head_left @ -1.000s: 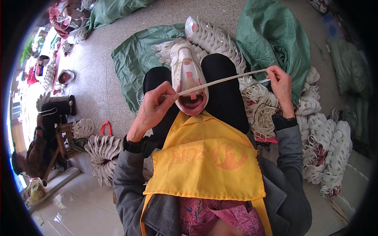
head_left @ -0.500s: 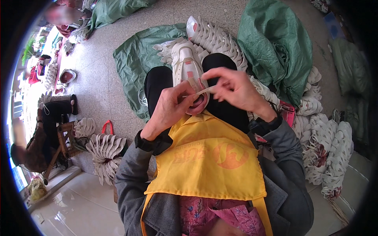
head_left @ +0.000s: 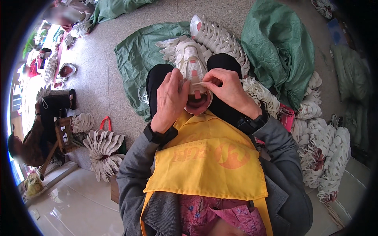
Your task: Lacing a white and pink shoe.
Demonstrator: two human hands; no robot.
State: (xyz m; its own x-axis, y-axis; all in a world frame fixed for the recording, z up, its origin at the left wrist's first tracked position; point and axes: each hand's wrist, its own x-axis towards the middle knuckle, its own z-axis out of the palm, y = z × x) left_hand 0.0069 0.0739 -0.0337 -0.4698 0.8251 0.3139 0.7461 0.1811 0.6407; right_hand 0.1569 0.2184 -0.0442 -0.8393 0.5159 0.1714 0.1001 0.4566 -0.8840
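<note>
Between my knees stands a white and beige sneaker [head_left: 190, 53] with pink patches on its tongue, toe pointing away and pink-lined opening towards me. My left hand [head_left: 170, 98] is closed at the left side of its lacing area, thumb and fingers gripping the edge. What lies between those fingertips is partly hidden. From the right, my right hand [head_left: 229, 89] pinches a pale flat shoelace [head_left: 200, 83], which crosses low over the tongue. Both hands are close to the shoe, one on each side.
A green woven sack [head_left: 132, 59] lies flat under the shoe, and another stands bunched [head_left: 277, 47] at the right. Stacked white shoe uppers [head_left: 220, 39] lie beyond my knees, with more piles [head_left: 325, 153] at the right and left. A person sits on a wooden chair [head_left: 65, 135] at the left.
My hands have moved away from me, off the shoe opening towards its lacing. The lace stretched between them is now low across the tongue, and the pink tongue tab shows.
</note>
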